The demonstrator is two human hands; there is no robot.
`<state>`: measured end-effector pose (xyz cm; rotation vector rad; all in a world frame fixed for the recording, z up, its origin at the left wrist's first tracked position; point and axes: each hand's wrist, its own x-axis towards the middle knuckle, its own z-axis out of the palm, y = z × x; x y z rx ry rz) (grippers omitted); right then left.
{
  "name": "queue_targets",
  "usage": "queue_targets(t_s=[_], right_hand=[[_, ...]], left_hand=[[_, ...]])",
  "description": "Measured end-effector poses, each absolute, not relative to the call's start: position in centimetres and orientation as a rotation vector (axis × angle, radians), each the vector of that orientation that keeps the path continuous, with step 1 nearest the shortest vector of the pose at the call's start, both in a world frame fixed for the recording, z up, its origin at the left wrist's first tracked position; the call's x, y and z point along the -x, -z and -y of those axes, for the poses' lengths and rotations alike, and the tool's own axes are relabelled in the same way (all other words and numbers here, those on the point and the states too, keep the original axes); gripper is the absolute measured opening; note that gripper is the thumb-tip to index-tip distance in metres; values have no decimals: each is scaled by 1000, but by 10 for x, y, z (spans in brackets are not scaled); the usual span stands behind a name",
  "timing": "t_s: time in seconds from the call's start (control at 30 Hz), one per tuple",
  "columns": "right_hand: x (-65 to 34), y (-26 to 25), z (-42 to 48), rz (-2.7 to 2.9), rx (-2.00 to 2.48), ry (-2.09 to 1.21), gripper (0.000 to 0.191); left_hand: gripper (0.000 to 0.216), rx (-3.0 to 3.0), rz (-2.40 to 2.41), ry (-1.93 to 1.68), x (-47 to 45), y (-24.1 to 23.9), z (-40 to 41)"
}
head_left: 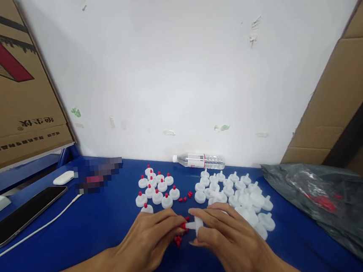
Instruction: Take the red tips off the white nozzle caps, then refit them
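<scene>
My right hand [235, 239] grips a white nozzle cap [198, 225] by its round base, with the thin spout turned left. At the spout's end, my left hand [149, 240] pinches a small red tip cap [183, 226]; whether it is seated on the spout I cannot tell. Loose red tip caps [178, 240] lie under and beside the fingers, and several more [185, 199] lie just beyond. Left of these stand several white caps topped with red tips [156, 196]. A pile of white nozzle caps with bare spouts [244, 200] spreads beyond my right hand.
Along the white wall lies a clear plastic bottle [199, 160] on the blue table [91, 232]. A phone [23, 215], a white cable [46, 224] and a white case [63, 177] are at left. A grey plastic bag [350, 210] covers the right side, with a clear bag of red pieces [322, 200] on it.
</scene>
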<state>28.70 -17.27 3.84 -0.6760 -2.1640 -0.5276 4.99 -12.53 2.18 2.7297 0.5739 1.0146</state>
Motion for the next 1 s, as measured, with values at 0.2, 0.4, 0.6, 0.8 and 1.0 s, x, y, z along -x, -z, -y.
queue_targets(t_s=[0.2, 0.4, 0.6, 0.8, 1.0], right_hand=[[-277, -32, 176, 2075, 643, 600, 23], [-279, -35, 171, 2078, 653, 535, 15], [-282, -40, 171, 2143, 752, 533, 10], [-290, -43, 169, 2143, 901, 451, 16], [-297, -38, 162, 2163, 994, 415, 21]], left_hand=[[23, -2802, -600, -1130, -52, -28, 135], [21, -2804, -540, -1239, -55, -37, 132], [32, -2734, -466, -1367, -53, -43, 126], [13, -2744, -720, -1348, -43, -48, 103], [18, -2826, -864, -1117, -41, -47, 88]])
